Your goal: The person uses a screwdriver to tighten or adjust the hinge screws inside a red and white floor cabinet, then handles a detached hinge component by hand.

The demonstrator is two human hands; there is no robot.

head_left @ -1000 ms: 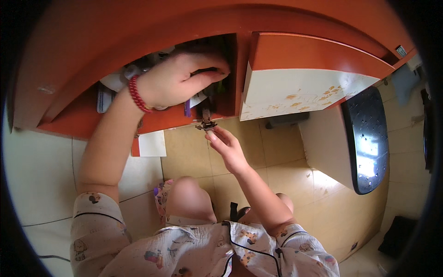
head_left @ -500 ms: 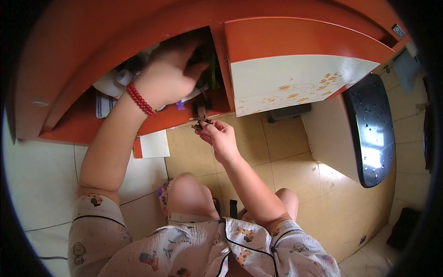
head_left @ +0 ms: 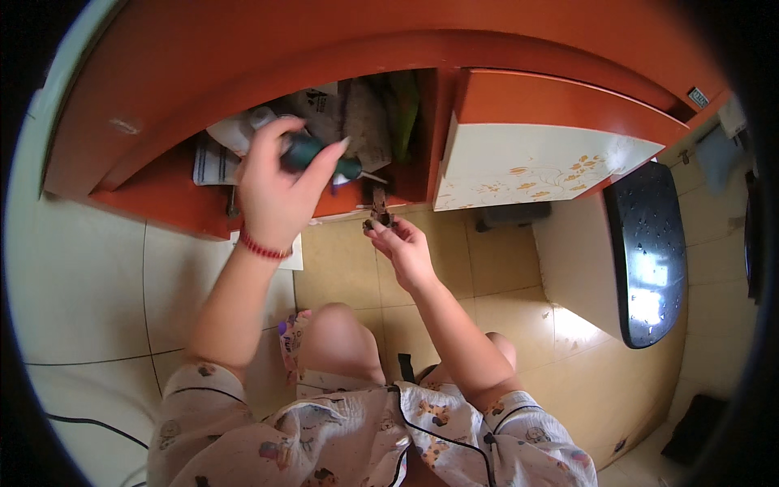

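My left hand (head_left: 276,199), with a red beaded bracelet at the wrist, is closed round the dark green handle of a screwdriver (head_left: 349,168). Its metal shaft points right, toward a rusty brown hinge (head_left: 380,209) at the lower edge of the cabinet opening. Between the thumb and fingers of my right hand (head_left: 406,253) is the near end of that hinge. The screwdriver's tip lies close to the hinge; whether they touch I cannot tell. Slight blur covers my left fingers.
Around the opening runs an orange cabinet (head_left: 268,69). Inside are plastic bags (head_left: 365,122), a striped cloth (head_left: 215,165) and something green (head_left: 404,105). A white floral door (head_left: 503,166) stands at the right of the opening, and a wet black glossy top (head_left: 653,252) beyond it.
My left hand has drawn back from inside the cabinet toward me, and the screwdriver's green handle now shows in it. My right hand stays on the hinge. The whole view has shifted slightly.
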